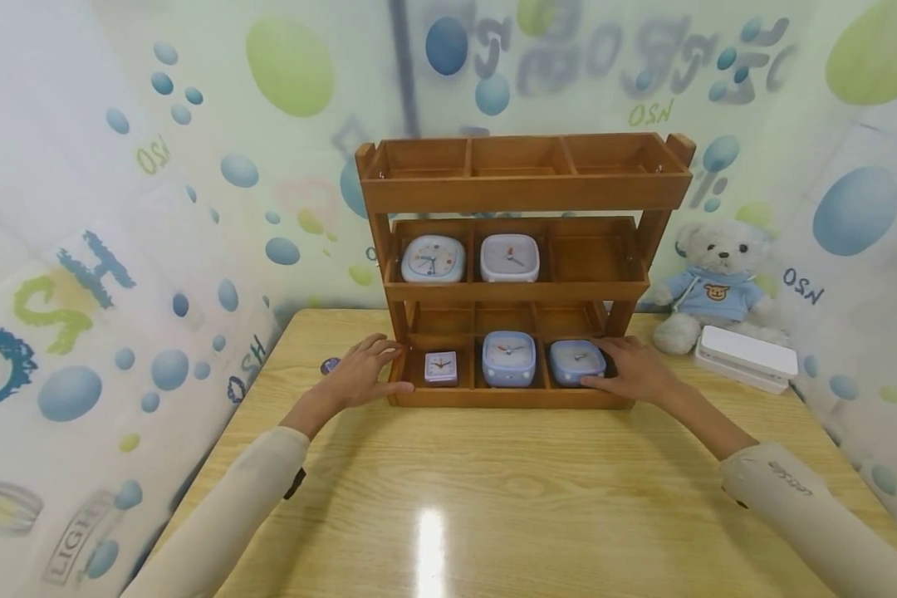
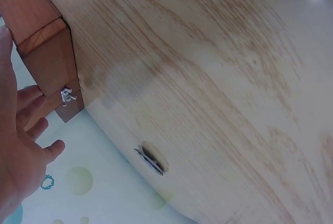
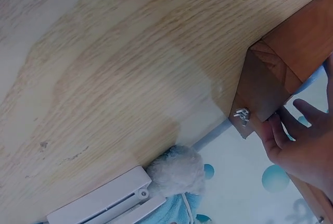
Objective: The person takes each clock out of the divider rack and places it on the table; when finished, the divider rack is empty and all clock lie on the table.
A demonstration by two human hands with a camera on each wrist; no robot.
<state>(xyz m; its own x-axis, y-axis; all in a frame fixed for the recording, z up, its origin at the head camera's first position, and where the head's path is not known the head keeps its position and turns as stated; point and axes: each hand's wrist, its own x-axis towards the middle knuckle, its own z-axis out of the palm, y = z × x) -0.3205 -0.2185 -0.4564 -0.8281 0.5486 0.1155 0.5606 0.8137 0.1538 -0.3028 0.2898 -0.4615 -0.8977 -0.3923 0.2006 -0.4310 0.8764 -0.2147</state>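
A three-tier brown wooden rack [image 1: 523, 193] stands on the table, each tier divided into compartments. My left hand [image 1: 360, 371] grips the left end of its bottom tier, thumb at the front edge and fingers along the side. At the opposite end my right hand [image 1: 638, 370] holds the bottom tier, its thumb in front of a blue alarm clock [image 1: 577, 363]. Beside that clock sit a taller blue clock [image 1: 509, 360] and a small lilac clock [image 1: 440, 366]. The middle tier bears a pale blue clock [image 1: 433, 258] and a white clock [image 1: 510, 257]; its right compartment is bare.
A white teddy bear [image 1: 721, 278] in a blue hoodie sits at the back right, behind a white box-shaped device [image 1: 746, 357]. A small dark round object [image 1: 330, 365] lies left of the rack. Patterned curtains [image 1: 194, 191] enclose the wooden table [image 1: 508, 490].
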